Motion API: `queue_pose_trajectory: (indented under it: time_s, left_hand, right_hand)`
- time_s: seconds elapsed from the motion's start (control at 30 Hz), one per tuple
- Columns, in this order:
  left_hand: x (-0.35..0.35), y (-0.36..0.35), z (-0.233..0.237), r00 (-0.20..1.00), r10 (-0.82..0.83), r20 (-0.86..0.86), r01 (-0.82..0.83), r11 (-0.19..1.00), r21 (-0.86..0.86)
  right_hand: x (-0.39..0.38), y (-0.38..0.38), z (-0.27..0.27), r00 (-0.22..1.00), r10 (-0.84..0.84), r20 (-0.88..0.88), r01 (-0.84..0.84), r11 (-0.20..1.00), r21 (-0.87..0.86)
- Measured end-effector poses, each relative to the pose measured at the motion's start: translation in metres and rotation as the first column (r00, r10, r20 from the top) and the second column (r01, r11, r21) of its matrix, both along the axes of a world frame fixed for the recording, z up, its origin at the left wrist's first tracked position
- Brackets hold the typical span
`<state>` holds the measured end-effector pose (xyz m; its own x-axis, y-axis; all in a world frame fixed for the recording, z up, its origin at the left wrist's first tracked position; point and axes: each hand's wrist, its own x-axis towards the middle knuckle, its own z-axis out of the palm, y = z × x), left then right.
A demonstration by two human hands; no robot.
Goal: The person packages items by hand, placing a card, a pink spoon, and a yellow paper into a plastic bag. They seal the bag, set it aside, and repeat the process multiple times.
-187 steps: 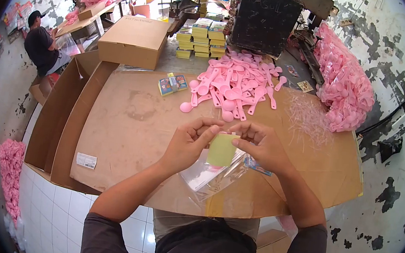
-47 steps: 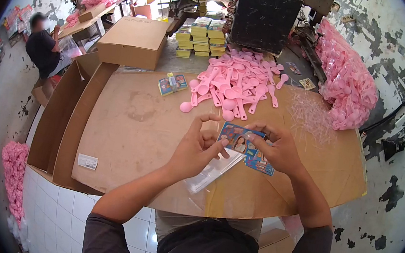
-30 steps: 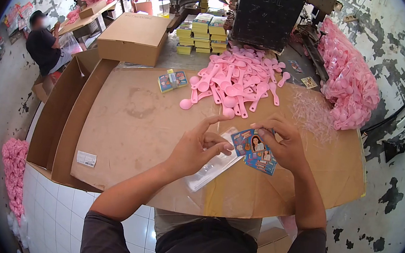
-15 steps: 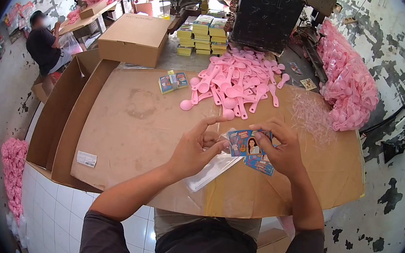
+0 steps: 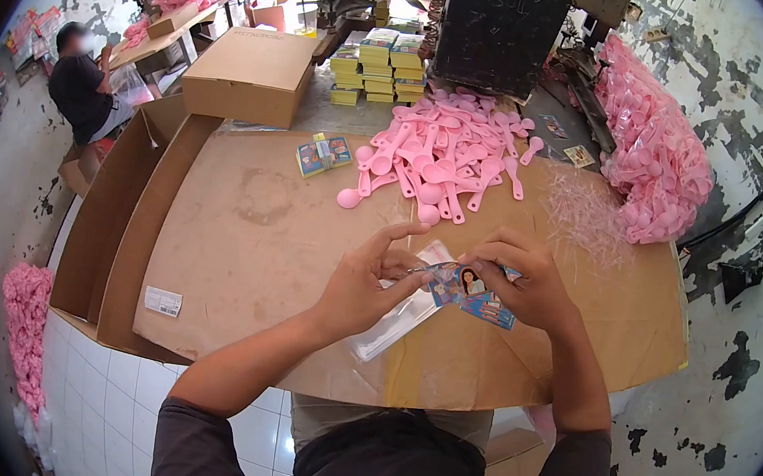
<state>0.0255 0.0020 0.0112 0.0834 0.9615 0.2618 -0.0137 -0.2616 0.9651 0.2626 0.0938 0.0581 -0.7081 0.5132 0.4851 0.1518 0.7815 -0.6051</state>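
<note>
A blue printed card [image 5: 465,286] with a portrait on it is pinched by my right hand [image 5: 531,277] over the cardboard-covered table. My left hand [image 5: 366,278] pinches a small clear plastic bag [image 5: 429,269] at the card's left end, and that end looks hazy behind the film. More blue cards [image 5: 493,313] show just below my right fingers. Under both hands lies a stack of clear plastic bags [image 5: 390,330], set at a slant. Beyond my fingertips spreads a heap of pink plastic spoons [image 5: 442,151].
A banded bundle of cards [image 5: 323,155] lies left of the spoons, with card stacks [image 5: 379,66] behind. A closed carton [image 5: 250,71] stands back left. Pink bagged goods [image 5: 646,150] and plastic scraps [image 5: 588,218] are at right. A person [image 5: 86,82] sits far left.
The card has tilted and shifted slightly left and down, its left end now behind the clear film. My right hand has turned inward over it; my left hand has hardly moved.
</note>
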Motion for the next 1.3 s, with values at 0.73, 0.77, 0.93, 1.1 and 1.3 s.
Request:
queue_pose_trajectory:
  time_s: [0.73,0.77,0.93,1.1,1.3]
  left_hand:
    - [-0.001,0.0,0.0,0.991,-0.03,-0.128,0.024,0.998,-0.053]
    - [-0.001,0.0,-0.001,0.994,-0.027,-0.108,0.022,0.999,-0.045]
    - [-0.002,0.001,0.003,0.995,-0.008,0.095,0.015,0.997,-0.074]
    - [-0.003,0.0,0.0,1.0,0.012,0.029,-0.01,0.997,-0.08]
    - [-0.001,-0.001,-0.001,0.994,0.028,-0.109,-0.031,0.999,-0.017]
  right_hand:
    - [-0.009,-0.004,-0.004,0.987,-0.124,-0.099,0.126,0.992,0.021]
    - [-0.006,-0.002,-0.004,0.992,-0.101,-0.076,0.103,0.994,0.034]
    - [0.002,0.0,0.003,0.995,-0.083,-0.057,0.082,0.996,-0.026]
    - [0.003,0.002,-0.004,0.999,-0.024,-0.03,0.023,0.999,-0.022]
    - [-0.002,-0.005,-0.002,1.0,-0.025,0.006,0.024,0.999,0.023]
